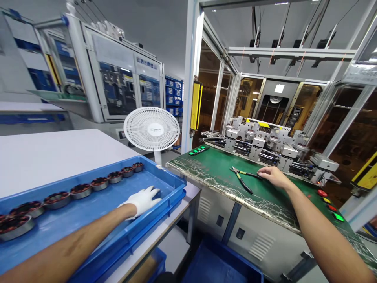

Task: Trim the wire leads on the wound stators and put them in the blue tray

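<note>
My left hand (146, 201), in a white glove, is inside a blue tray (173, 184), palm down over its floor. Its fingers are spread and nothing shows in them. Along the tray's far side runs a row of several motor stators (81, 191), metal rings with reddish-brown windings, apart from the hand. On the green work surface lies a pair of diagonal-cutting pliers (243, 182) with its handles parted. My bare right hand (273, 177) has its fingers closed at the end of the upper handle; the fingertips are partly hidden.
Behind the pliers stands a row of metal fixtures (259, 143) within a framed machine. Coloured buttons (331, 207) line the right edge, with green-lit ones (198, 150) at the left. A white fan (151, 129) rises behind the tray. Below, a blue bin (218, 263) sits on the floor.
</note>
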`<state>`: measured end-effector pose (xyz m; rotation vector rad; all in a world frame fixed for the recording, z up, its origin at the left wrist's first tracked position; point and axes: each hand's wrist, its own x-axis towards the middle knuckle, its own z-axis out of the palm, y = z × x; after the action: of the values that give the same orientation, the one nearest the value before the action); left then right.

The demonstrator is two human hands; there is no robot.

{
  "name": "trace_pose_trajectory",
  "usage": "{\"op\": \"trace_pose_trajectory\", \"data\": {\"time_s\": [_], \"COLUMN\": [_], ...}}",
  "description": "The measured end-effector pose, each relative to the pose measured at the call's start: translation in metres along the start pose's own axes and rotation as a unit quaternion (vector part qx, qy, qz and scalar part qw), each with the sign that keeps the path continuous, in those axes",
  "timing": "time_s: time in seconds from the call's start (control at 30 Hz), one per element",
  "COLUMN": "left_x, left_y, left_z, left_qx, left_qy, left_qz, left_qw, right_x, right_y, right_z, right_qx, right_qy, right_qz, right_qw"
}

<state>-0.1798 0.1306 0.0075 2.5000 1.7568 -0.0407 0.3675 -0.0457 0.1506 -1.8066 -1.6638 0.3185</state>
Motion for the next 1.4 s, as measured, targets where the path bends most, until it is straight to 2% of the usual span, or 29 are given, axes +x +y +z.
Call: {"op": "trace_pose_trajectory", "data": {"time_s": [0.3,0.97,1.4], "left_x": [0.003,-0.003,-0.004], "left_y": [-0.004,0.004,0.003], "left_z": [0.003,-0.006,-0.007], "left_qx": [-0.015,0.005,0.006], "left_qy": [0.017,-0.012,-0.003], "left_qz": [0.004,-0.009,-0.003], "left_qw": [1.000,1.000,1.000], "right_x": [-0.002,-0.002,-0.001], "right_y": [-0.005,-0.005,-0.002], "right_z": [-0.002,0.000,0.000], "right_qx": [-0.011,-0.001,0.010], "right_qy": [-0.004,-0.004,-0.005], "right_qz": [0.005,0.012,0.011], "right_qw": [1.000,1.000,1.000]}}
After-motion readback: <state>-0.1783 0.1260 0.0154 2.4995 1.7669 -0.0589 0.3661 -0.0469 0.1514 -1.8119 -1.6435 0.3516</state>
